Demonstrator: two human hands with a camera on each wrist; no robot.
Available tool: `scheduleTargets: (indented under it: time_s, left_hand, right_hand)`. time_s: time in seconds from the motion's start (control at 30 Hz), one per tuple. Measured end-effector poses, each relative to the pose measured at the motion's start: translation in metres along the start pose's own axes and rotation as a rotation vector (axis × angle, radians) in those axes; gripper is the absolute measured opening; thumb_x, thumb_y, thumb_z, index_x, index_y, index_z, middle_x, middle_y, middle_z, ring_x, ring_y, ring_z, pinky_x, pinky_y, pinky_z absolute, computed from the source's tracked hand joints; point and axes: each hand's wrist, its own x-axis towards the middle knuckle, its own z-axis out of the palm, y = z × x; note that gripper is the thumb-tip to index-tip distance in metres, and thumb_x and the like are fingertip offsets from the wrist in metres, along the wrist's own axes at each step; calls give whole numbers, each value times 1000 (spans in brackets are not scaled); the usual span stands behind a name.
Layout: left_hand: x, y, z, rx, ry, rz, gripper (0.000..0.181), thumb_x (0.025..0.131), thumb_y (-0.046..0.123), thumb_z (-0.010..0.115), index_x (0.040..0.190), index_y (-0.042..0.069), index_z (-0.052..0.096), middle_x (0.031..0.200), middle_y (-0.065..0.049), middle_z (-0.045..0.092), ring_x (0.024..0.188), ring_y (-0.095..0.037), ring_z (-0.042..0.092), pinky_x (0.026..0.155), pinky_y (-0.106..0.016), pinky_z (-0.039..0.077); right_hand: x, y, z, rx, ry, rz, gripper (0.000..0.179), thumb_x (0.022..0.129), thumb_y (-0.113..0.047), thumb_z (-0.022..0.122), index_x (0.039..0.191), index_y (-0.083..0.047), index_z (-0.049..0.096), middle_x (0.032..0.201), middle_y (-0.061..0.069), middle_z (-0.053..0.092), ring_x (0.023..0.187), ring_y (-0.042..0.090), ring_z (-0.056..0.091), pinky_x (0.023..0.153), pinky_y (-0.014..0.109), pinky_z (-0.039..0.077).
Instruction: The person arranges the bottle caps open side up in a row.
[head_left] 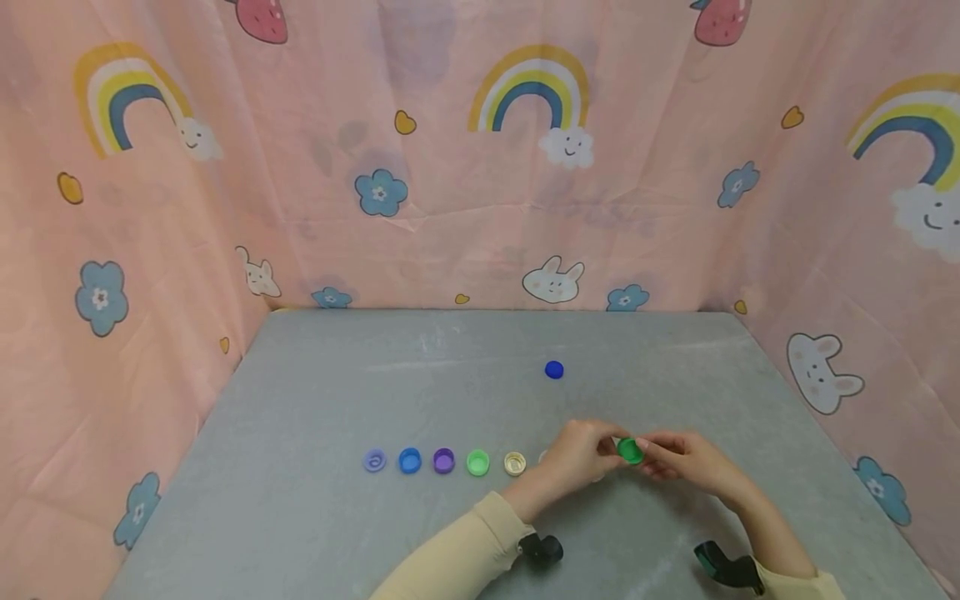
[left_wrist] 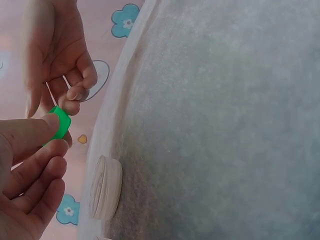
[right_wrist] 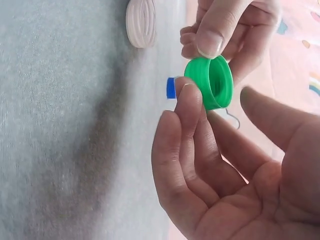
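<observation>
Above the table, my left hand [head_left: 577, 454] pinches a green bottle cap [head_left: 630, 451] between thumb and fingers. My right hand [head_left: 693, 462] is at the cap's other side. In the right wrist view, its fingertips [right_wrist: 187, 100] touch the green cap [right_wrist: 209, 82], while its thumb [right_wrist: 260, 107] stands apart from the rim. The cap's hollow side faces that thumb. A whitish cap [left_wrist: 106, 187] lies on the table near my left hand, mostly hidden behind it in the head view.
Left of my hands runs a row of caps: light purple [head_left: 375, 460], blue [head_left: 409, 460], purple [head_left: 443, 461], light green [head_left: 477, 462] and gold [head_left: 514, 464]. Farther back lies a dark blue cap [head_left: 554, 369]. A patterned pink curtain [head_left: 450, 233] borders the grey table [head_left: 300, 392].
</observation>
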Motion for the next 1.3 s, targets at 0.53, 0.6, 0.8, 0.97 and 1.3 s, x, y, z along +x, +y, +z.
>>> scheduleTargets:
  time_s: [0.53,0.6,0.8,0.97,1.3]
  left_hand:
    - [0,-6,0,-166,-51,-107,22,82,24,74,102,14,73,74,9,69,58,13,51,53,-6,43]
    - [0,-7,1,-166,-55,-107,23,82,24,74,102,14,73,74,9,69,58,13,51,53,-6,43]
    - [2,-6,3,-103,-72,-119,22,82,30,74,100,17,74,77,13,66,63,11,51,56,-5,41]
    - [4,-5,4,-25,-102,-134,22,81,33,75,98,20,75,83,12,62,71,7,51,61,-5,38]
    - [9,-9,8,72,-166,-90,22,78,35,78,96,22,76,82,14,65,71,5,47,62,-6,35]
  right_hand:
    - [2,4,-1,-116,-23,-111,47,92,-20,62,127,10,53,103,19,67,86,5,64,72,23,52]
    - [2,5,-1,-126,-12,-118,46,91,-20,63,125,10,55,102,18,68,85,5,64,72,23,53]
    - [5,7,-2,-185,26,-99,44,88,-22,68,120,7,60,96,12,70,81,4,64,69,23,52]
    - [5,11,-3,-188,32,-89,45,85,-23,71,118,6,62,97,13,71,80,5,65,69,23,53]
    - [9,20,-3,-257,30,-114,42,80,-25,75,111,2,68,93,11,73,79,7,68,68,22,52]
